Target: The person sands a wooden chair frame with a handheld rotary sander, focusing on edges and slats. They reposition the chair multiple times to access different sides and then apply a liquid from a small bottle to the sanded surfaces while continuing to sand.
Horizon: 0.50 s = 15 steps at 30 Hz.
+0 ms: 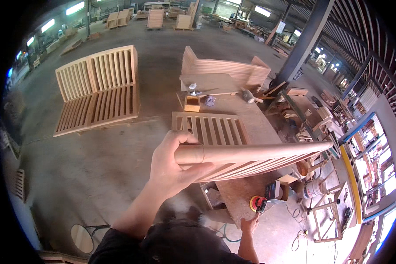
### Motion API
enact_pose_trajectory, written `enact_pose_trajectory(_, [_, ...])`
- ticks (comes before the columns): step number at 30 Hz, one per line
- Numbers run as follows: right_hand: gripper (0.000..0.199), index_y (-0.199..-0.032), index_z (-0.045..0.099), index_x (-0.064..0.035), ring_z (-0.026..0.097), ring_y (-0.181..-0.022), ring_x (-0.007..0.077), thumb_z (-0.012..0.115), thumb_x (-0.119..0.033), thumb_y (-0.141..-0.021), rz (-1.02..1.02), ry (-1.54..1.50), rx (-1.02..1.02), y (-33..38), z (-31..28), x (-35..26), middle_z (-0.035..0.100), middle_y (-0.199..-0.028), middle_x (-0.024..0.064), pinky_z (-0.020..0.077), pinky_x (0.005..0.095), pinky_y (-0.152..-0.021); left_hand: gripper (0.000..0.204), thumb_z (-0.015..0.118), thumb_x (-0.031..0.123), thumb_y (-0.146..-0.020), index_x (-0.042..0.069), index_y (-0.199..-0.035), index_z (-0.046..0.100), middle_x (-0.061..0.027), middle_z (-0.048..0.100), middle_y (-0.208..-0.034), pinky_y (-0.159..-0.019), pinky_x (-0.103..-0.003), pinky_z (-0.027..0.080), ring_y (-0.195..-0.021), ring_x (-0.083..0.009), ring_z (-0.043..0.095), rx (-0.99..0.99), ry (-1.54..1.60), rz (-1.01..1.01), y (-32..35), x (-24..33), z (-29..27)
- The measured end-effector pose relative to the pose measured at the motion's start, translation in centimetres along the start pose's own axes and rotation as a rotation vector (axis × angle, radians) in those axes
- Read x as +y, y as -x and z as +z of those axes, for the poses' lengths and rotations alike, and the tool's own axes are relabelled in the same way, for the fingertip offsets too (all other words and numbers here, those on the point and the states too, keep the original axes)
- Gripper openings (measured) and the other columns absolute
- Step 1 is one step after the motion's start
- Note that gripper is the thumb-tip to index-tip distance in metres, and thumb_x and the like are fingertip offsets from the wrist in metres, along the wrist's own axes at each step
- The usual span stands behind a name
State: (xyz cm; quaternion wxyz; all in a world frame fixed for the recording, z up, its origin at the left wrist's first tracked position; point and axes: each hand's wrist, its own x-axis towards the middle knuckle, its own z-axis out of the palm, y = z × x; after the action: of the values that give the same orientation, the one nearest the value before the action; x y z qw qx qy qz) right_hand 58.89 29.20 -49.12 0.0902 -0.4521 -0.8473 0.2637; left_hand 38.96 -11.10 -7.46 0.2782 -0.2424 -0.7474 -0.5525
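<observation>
My left hand (168, 166) is wrapped round the rounded end of a pale wooden slatted panel (255, 152), thumb below and fingers over the top. The panel is raised on edge above the workbench (233, 192), its slats running along the underside. Lower right, my right hand (250, 223) is closed at the rear of a red and black orbital sander (258, 203), which rests by the bench's near corner. Beyond the raised panel, a second slatted panel (211, 127) lies flat on the bench.
On the bench's far part are a small wooden box (192, 104), a crumpled cloth (210, 100) and a mallet (249, 97). Stacked panels (229, 67) stand behind. Slatted frames (97, 90) occupy the floor at left. A white bucket (312, 188) and cables (297, 214) lie right.
</observation>
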Motion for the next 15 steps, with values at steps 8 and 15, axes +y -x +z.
enact_pose_trajectory(8, [0.11,-0.164,0.026,-0.0011,0.039,-0.15,0.0459,0.085,-0.027,-0.076,-0.03,0.0,0.037,4.2,-1.4,-1.5,0.041,-0.161,0.0301,0.0335,0.0514,-0.125,0.059,0.101,0.015,-0.069,0.004,-0.113,0.063,-0.0095,0.069,-0.103,-0.082,-0.033,0.057,-0.092,-0.0177,0.07,-0.018,0.069,-0.005,-0.2,-0.4,0.1])
enact_pose_trajectory(15, [0.12,-0.168,0.019,-0.0116,0.043,-0.145,0.0476,0.088,-0.032,-0.073,0.082,0.012,-0.037,6.2,-1.6,-1.7,0.045,-0.155,0.0298,0.0383,0.0551,-0.121,0.052,0.1,0.025,-0.073,0.003,-0.107,0.067,-0.0141,0.077,-0.095,-0.078,-0.036,0.061,-0.089,-0.0276,0.078,-0.101,0.186,-0.154,0.2,-1.5,0.0])
